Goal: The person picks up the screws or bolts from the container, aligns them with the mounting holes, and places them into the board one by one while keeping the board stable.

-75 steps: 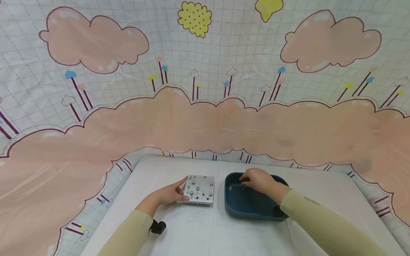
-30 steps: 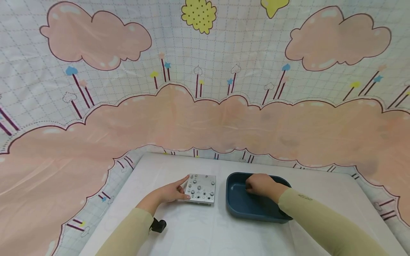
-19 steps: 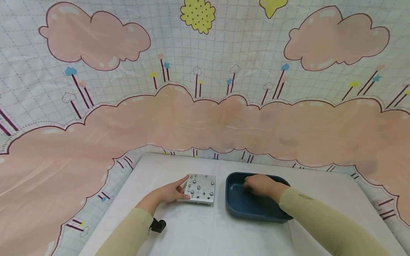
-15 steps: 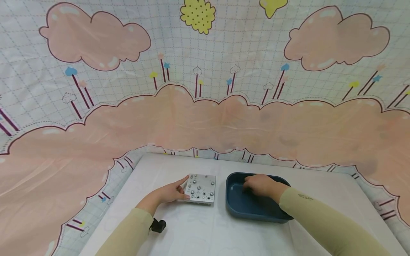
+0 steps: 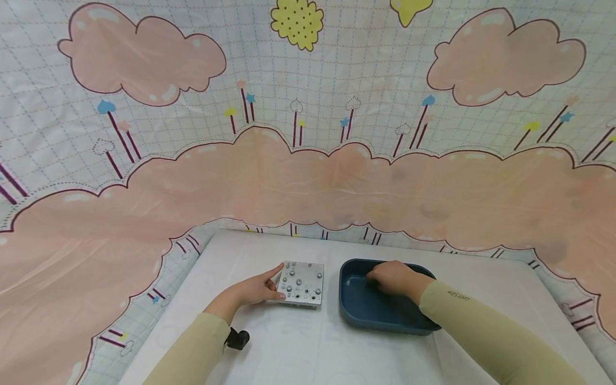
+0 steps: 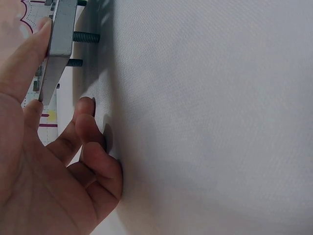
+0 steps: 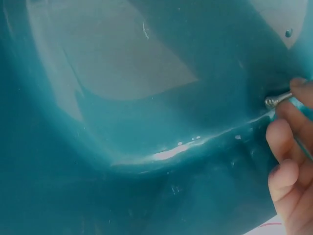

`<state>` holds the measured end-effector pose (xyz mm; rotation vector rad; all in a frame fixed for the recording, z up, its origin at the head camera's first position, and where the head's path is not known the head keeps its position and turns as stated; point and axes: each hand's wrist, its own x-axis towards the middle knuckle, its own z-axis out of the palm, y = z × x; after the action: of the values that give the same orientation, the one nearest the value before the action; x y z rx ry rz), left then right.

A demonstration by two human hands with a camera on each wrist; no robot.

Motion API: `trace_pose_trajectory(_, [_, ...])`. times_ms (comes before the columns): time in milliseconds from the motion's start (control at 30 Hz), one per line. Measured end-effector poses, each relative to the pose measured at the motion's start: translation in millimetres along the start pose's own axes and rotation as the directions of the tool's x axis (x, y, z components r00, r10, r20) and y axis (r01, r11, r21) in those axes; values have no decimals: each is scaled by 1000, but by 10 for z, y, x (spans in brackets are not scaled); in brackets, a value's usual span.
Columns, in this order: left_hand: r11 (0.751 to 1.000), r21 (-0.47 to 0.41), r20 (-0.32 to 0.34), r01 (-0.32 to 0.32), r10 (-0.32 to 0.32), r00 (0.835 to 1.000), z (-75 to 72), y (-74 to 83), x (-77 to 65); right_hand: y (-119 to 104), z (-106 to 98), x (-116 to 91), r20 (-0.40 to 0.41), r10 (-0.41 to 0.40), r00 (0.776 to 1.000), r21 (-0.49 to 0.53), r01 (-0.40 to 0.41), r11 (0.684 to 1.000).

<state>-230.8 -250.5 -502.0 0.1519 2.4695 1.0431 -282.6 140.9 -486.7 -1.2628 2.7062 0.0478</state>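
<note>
A square silver metal plate [image 5: 304, 271] with several screws in its top lies left of the blue plastic bin [image 5: 355, 307]. My left hand [image 5: 252, 290] grips its left side between thumb and index finger, the other fingers curled loosely below. Threaded screw ends [image 6: 87, 37] stick out of the plate's underside in the left wrist view. My right hand [image 5: 395, 278] reaches down inside the bin near its back wall. Between its thumb and index finger it pinches a small silver screw [image 7: 279, 100], seen in the right wrist view; the fingertips are hidden in the head view.
Both things stand on a white-covered table [image 5: 289, 347]. A patterned cloth [image 5: 308, 187] with pink clouds hangs behind and around the table. A black wrist device [image 5: 237, 339] sits at the left cuff.
My right hand was higher over the bin 2.5 s ago, with a thin metal piece showing below the fingers. It has since sunk deeper and shifts only slightly. The left hand keeps its grip.
</note>
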Motion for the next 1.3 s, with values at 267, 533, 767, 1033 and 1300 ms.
trace_pose_trajectory(267, [1000,-4,1,-5,5,1000,-1,14,-21,-3,22,4,21,1,1000,-13,-1,1000])
trace_pose_trajectory(533, [1000,1,0,-1,1,1000,-11,24,-31,-41,2,33,96,84,992,156,-99,983])
trace_pose_trajectory(767, [1000,-7,4,-4,4,1000,-8,21,-30,-64,-78,-26,85,33,996,170,-47,984])
trace_pose_trajectory(1033, [1000,-8,2,-4,4,1000,-8,28,-23,-26,-50,-35,59,-85,995,70,80,994])
trace_pose_trajectory(1300, [1000,-12,5,-5,5,1000,-4,29,-22,-44,-38,-35,42,-104,994,61,101,993])
